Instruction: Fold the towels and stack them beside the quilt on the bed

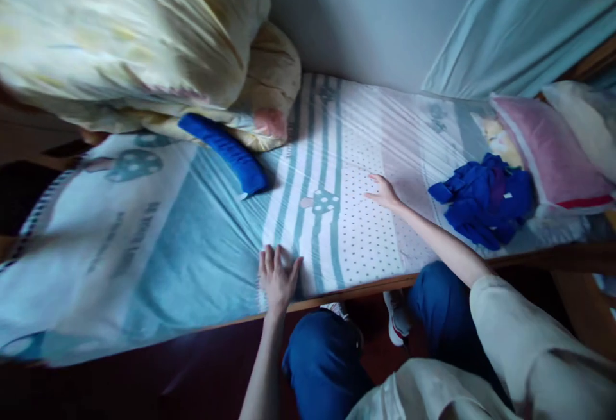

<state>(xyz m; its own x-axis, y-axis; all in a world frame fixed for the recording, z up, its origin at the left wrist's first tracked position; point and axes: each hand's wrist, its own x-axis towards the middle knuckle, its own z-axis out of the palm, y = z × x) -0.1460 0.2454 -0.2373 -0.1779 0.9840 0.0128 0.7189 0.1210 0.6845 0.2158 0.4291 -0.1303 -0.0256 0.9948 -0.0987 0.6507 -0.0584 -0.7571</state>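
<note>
My left hand (278,277) rests near the bed's front edge, its fingers spread on the patterned bed sheet (202,240). Farther in, my right hand (384,192) is stretched over the dotted band of the same sheet, fingers apart; whether it touches the cloth I cannot tell. Creases run across the sheet around the left hand. Neither hand holds anything. A long folded blue cloth (224,154) lies on the sheet beyond my left hand. To the right of my right hand sits a crumpled blue garment (488,199).
A large pale-yellow quilt (144,42) is heaped at the back left. At the right end are a pink pillow (553,151) and a whitish pillow (590,122). A pale green curtain (524,29) hangs by the wall (366,22). The wooden bed edge (356,293) runs before my knees.
</note>
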